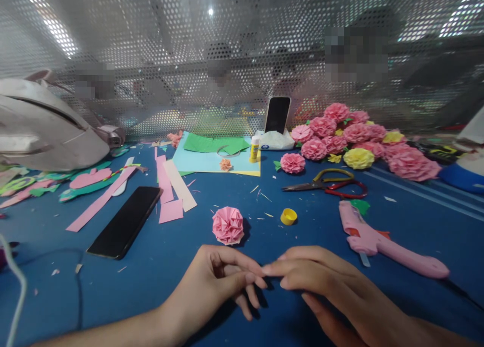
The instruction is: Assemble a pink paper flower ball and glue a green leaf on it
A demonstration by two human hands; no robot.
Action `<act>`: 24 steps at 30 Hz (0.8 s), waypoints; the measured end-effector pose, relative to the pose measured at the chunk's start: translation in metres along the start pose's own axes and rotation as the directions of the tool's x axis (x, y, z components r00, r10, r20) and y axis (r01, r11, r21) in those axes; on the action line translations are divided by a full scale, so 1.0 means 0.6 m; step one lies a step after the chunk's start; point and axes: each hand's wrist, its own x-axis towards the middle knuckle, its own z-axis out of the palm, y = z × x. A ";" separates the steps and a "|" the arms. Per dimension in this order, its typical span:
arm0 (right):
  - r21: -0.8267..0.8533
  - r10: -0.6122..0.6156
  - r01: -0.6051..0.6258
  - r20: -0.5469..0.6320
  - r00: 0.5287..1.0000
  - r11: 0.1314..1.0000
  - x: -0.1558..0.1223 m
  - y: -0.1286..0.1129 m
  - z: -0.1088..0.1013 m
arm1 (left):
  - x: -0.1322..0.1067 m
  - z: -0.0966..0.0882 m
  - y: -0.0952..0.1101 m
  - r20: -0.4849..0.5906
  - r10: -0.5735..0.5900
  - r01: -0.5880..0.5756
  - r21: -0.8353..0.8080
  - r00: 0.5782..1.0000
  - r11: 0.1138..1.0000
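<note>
A round pink folded-paper flower (228, 226) lies on the blue tabletop just beyond my hands. My left hand (229, 279) is palm inward with loosely bent fingers spread apart, and nothing shows in it. My right hand (328, 286) reaches in from the other side, fingers stretched out, its fingertip meeting the left fingertips. A yellow cap (289, 216) stands beyond the right hand. Farther right rest a pink glue gun (393, 248) and a pair of scissors (328, 183) with one yellow and one red handle loop.
Pink paper strips (166, 180) and a black phone (125, 222) lie left. Behind are a glue stick (254, 150), coloured sheets (204, 163), a propped phone (278, 115) and piled paper flowers (355, 132). A pale bag (49, 125) stands far left; perforated metal mesh (170, 49) closes the back.
</note>
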 end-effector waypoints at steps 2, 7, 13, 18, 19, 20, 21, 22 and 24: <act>0.013 0.003 -0.003 0.002 1.000 1.000 -0.004 0.003 0.003 | 0.000 -0.001 -0.001 0.002 0.002 -0.002 0.000 1.000 1.000; 0.030 0.003 -0.003 0.020 1.000 1.000 -0.008 0.007 0.006 | 0.000 -0.002 -0.001 0.009 0.003 -0.003 0.002 1.000 1.000; 0.050 0.006 -0.007 0.027 1.000 0.999 -0.005 0.007 0.005 | 0.000 0.000 0.004 0.005 -0.004 0.004 0.008 1.000 1.000; 0.071 0.010 -0.012 0.033 0.999 0.997 -0.005 0.007 0.004 | 0.001 -0.002 0.000 0.022 0.016 -0.016 -0.007 1.000 1.000; 0.064 0.004 -0.006 0.042 0.999 0.998 -0.005 0.007 0.003 | 0.001 -0.003 -0.001 0.024 0.018 -0.018 -0.011 1.000 1.000; 0.058 0.002 -0.005 0.048 0.999 0.998 -0.005 0.005 0.003 | 0.000 -0.003 -0.002 0.028 0.016 -0.016 -0.008 0.999 1.000; 0.057 0.003 -0.005 0.046 0.999 0.998 -0.005 0.004 0.003 | 0.000 -0.003 -0.002 0.033 0.014 -0.014 -0.001 0.999 1.000; 0.065 0.007 -0.010 0.040 0.999 0.998 -0.005 0.003 0.003 | 0.000 -0.004 -0.002 0.033 0.014 -0.014 0.002 0.999 1.000; 0.083 0.010 -0.011 0.017 1.000 0.996 -0.005 0.002 0.004 | -0.001 -0.004 -0.002 0.026 0.017 -0.017 -0.002 1.000 1.000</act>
